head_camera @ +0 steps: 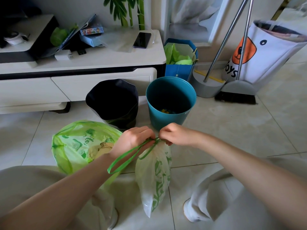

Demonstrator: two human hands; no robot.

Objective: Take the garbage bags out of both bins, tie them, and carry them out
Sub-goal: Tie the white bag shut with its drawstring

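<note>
A white garbage bag (pixel 153 178) with green print hangs off the floor, its neck gathered by a green drawstring (pixel 126 157). My left hand (pixel 134 140) and my right hand (pixel 176 136) both pinch the drawstring at the bag's neck, close together, and a long loop of it trails over my left wrist. A second green bag (pixel 74 143) sits open on the tiles to the left with brown paper inside. Behind stand a black bin (pixel 114 102) and a teal bin (pixel 171 100); the teal one has no liner and a few scraps at its bottom.
A white TV cabinet (pixel 83 63) with a phone and boxes runs along the back left. A blue paper bag (pixel 180 58), a dustpan and broom (pixel 235 93) and a white toy bag (pixel 259 52) stand at the back right. My knees frame the bag on both sides.
</note>
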